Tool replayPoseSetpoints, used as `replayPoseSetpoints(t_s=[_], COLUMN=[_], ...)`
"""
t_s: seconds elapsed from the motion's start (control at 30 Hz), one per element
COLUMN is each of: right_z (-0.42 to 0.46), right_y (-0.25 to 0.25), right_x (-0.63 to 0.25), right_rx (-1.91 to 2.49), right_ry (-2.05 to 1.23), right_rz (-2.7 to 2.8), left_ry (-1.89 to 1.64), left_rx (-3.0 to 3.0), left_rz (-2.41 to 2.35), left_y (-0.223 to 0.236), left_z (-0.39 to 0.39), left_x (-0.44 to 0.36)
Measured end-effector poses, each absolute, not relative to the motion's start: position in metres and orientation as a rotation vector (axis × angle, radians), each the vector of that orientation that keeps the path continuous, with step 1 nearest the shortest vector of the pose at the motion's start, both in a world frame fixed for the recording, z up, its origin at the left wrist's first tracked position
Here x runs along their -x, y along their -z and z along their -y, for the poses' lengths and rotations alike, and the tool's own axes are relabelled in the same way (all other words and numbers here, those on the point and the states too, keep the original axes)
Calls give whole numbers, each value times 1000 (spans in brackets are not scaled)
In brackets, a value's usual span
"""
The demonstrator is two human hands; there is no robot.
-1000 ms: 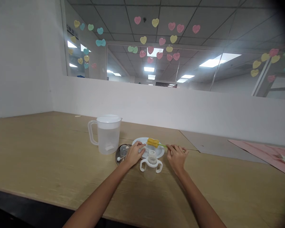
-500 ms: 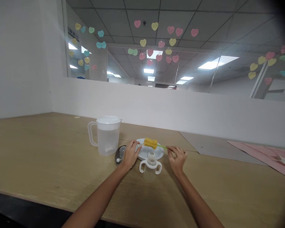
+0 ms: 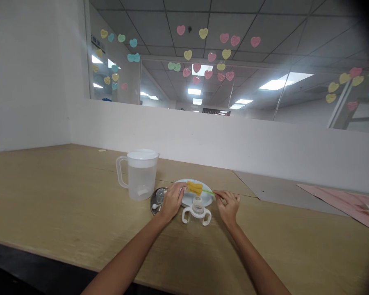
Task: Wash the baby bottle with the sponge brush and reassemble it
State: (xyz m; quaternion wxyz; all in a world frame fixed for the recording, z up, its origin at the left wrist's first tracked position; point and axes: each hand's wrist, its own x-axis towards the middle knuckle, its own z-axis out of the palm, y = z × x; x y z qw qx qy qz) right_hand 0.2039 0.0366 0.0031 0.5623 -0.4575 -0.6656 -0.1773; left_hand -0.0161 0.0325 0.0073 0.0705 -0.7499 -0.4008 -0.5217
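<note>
My right hand point(image 3: 229, 205) pinches the thin green handle of a sponge bottle brush point(image 3: 194, 188), its yellow head pointing left. Fingers of my left hand point(image 3: 172, 200) are closed at the tip of the sponge, around a small pale translucent part point(image 3: 185, 189) too hidden to name. Between my forearms a clear baby bottle point(image 3: 197, 209) with two white side handles stands upright, its top uncapped. Behind it lies a white plate point(image 3: 208, 200). Partly hidden by my left hand, a round metal dish point(image 3: 153, 209) holds a clear cap point(image 3: 160, 195) and a small white-ended piece point(image 3: 154, 206).
A translucent lidded pitcher point(image 3: 142, 176) with liquid in it stands at the left of the dish. To the right lie a grey sheet point(image 3: 270, 194) and a pink cloth point(image 3: 335, 200). A white wall with a window above borders the wooden table point(image 3: 64, 196).
My left hand has moved right and up, bringing the translucent part against the tip of the sponge. The right hand still holds the brush handle, shifted slightly left.
</note>
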Motion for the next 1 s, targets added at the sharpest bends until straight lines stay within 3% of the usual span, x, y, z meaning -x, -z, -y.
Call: replayPoseSetpoints(t_s=[0.4, 0.6, 0.87, 1.0], right_z=[-36, -38, -42, -42], right_y=[-3, -4, -3, -3], right_x=[-203, -207, -213, -213], right_rx=[1083, 1115, 1141, 1159], right_ry=[410, 304, 312, 322], right_rz=[1573, 1463, 1418, 1417], left_ry=[1654, 1749, 1575, 1245], left_rx=[2258, 1950, 1809, 1923], left_rz=[1149, 1514, 1978, 2123], left_y=[-8, -9, -4, 0], left_z=[-27, -37, -57, -62], left_x=[15, 27, 48, 51])
